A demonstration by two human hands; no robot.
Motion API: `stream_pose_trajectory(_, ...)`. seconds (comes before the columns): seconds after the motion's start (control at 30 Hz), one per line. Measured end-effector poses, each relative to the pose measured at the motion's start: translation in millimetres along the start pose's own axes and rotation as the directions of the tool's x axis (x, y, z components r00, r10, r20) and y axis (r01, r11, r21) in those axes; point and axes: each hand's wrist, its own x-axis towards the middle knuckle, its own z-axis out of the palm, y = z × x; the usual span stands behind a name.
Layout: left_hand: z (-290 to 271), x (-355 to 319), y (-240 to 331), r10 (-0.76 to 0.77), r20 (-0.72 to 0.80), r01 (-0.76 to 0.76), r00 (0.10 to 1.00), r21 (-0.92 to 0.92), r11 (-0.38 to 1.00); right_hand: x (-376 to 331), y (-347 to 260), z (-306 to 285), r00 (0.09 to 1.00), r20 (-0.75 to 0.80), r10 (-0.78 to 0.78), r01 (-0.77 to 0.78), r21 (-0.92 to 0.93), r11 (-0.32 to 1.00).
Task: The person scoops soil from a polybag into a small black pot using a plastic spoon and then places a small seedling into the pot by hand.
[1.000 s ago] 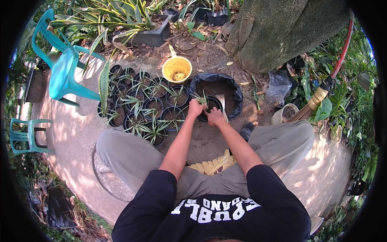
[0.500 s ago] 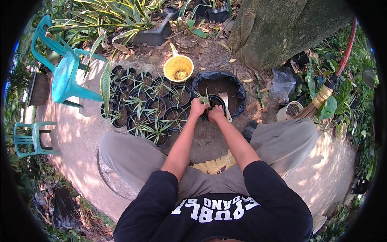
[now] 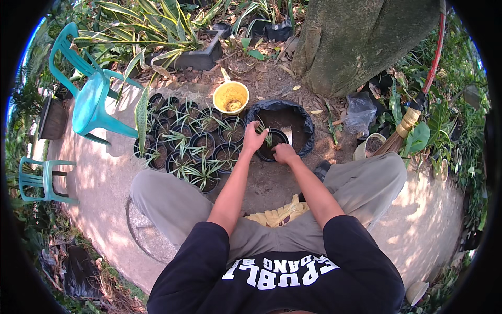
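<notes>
A small black pot [image 3: 264, 156] with dark soil stands in front of me, against a black plastic bag [image 3: 309, 124] of soil. A small plant with narrow green leaves [image 3: 268, 138] rises from the pot. My left hand [image 3: 254, 138] is at the pot's left side, its fingers closed around the plant's leaves. My right hand [image 3: 285, 153] rests at the pot's near right rim with its fingers curled; whether they pinch the rim or something small is hidden. A trowel's pale blade [image 3: 287, 134] shows just beyond the right hand.
Several black pots of similar plants [image 3: 203, 144] stand close together on the left. A yellow dipper [image 3: 230, 98] sits beyond them. Green plastic chairs [image 3: 89, 107] are at far left; a tree trunk [image 3: 361, 47] and a stick broom [image 3: 400, 133] are to the right. Yellow gloves [image 3: 277, 215] lie between my legs.
My right hand has come out of the pot's middle to its near right rim. The left hand has shifted slightly left, and more of the pot's inside shows.
</notes>
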Motion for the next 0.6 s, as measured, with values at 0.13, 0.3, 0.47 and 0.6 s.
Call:
stream_pose_trajectory(0.13,-14.7,0.9,37.1,0.125,-0.187,-0.116,0.974,0.062,0.991,-8.3,3.9,3.7,0.946,-0.322,0.040,0.027,0.203,0.979)
stream_pose_trajectory(0.3,-46.6,8.3,46.7,-0.028,0.104,0.060,0.994,-0.314,0.947,-0.9,-8.5,4.1,0.922,-0.324,0.213,-0.075,0.392,0.917)
stream_pose_trajectory(0.47,-69.5,2.7,47.4,-0.252,0.739,0.559,0.625,-0.198,0.805,11.7,-10.5,5.7,0.913,-0.263,0.313,-0.187,0.412,0.892)
stream_pose_trajectory(0.6,-62.0,-13.6,30.2,-0.408,0.859,0.510,0.308,0.213,0.833,15.9,-21.0,3.4,0.919,-0.273,0.284,-0.147,0.430,0.891)
